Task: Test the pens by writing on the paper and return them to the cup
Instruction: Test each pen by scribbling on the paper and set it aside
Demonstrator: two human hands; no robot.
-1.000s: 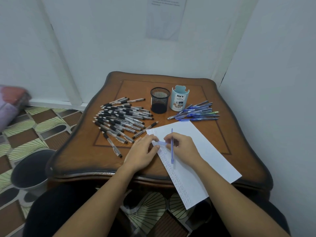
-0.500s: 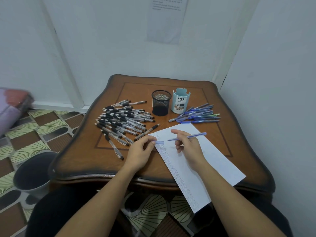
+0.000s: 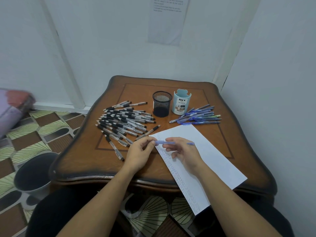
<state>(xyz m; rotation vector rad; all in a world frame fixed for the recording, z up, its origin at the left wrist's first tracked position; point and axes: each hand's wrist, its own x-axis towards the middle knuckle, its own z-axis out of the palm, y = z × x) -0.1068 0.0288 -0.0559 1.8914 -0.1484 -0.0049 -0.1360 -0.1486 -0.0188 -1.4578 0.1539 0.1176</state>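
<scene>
A blue pen [image 3: 181, 143] lies level in my right hand [image 3: 184, 152], above the white paper [image 3: 205, 158], which carries rows of scribbles along its left edge. My left hand [image 3: 140, 154] pinches the blue cap [image 3: 159, 142] at the pen's left end. Cap and pen touch or nearly touch; I cannot tell which. Behind them stand a black mesh cup [image 3: 162, 103] and a light blue organizer cup [image 3: 181, 104]. Several black-grip pens [image 3: 124, 121] lie in a heap on the left. Several blue pens [image 3: 198, 116] lie to the right of the cups.
The wooden table [image 3: 230, 110] stands in a corner, with walls behind and on the right. A dark bin [image 3: 34, 171] sits on the patterned floor at the left, and a pink bundle [image 3: 13, 106] lies further back.
My right hand turned the pen from upright on the paper to level, and brought its end to the cap in my left hand. The view shifted a little.
</scene>
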